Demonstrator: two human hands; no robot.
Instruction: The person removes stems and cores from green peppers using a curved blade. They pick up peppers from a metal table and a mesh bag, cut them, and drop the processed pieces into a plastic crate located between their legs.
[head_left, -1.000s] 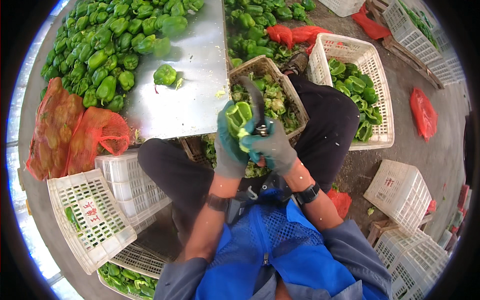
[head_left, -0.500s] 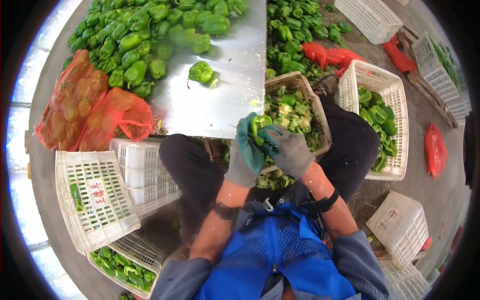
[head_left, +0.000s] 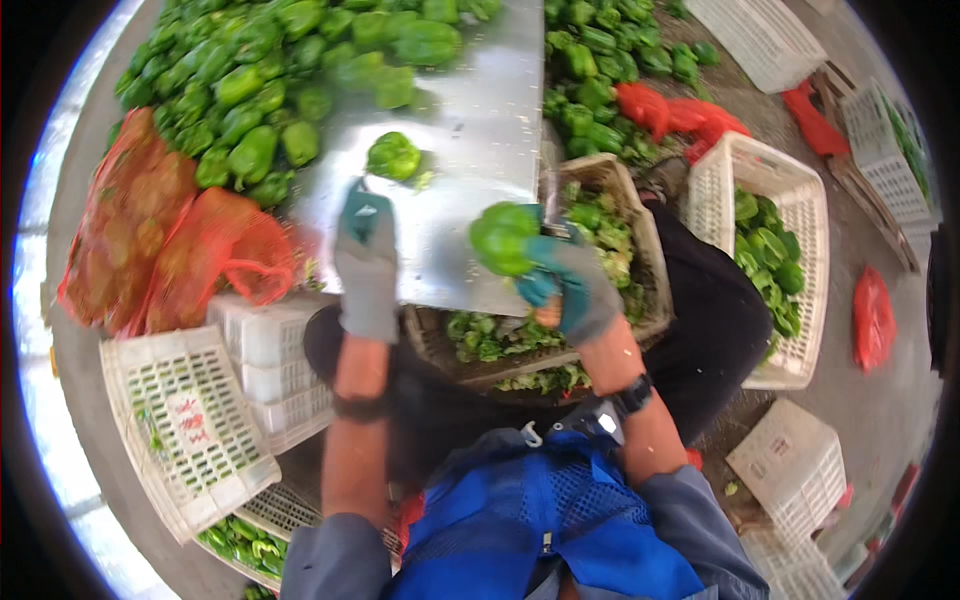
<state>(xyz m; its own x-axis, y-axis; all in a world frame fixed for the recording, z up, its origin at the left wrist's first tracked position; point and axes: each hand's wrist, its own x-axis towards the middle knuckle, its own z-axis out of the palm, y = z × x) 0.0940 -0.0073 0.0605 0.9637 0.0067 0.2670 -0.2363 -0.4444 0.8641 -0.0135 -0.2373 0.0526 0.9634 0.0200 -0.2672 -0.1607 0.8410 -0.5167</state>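
My left hand (head_left: 367, 262), in a grey and teal glove, reaches forward over the metal tabletop (head_left: 455, 195). Its fingers point ahead, somewhat blurred, and hold nothing I can see. Just beyond the fingertips lies a single green bell pepper (head_left: 393, 156), apart from the heap. In front of my right hand (head_left: 580, 285), gloved alike, is another green bell pepper (head_left: 503, 238), held against the fingers above the table edge. A brown stub, like a wooden handle, shows below that fist; a blurred metallic piece shows above it. I cannot make out the tool's kind.
A heap of green bell peppers (head_left: 250, 80) covers the table's far left, beside red mesh bags (head_left: 130, 220). Between my knees sits a crate of green scraps (head_left: 650, 250). White crates stand left and right; one right crate (head_left: 800, 355) holds peppers. More peppers lie on the floor beyond.
My hands have come apart. The left has let go of the pepper and moved left and forward toward the single pepper; the right keeps the pepper, now turned and over the table edge.
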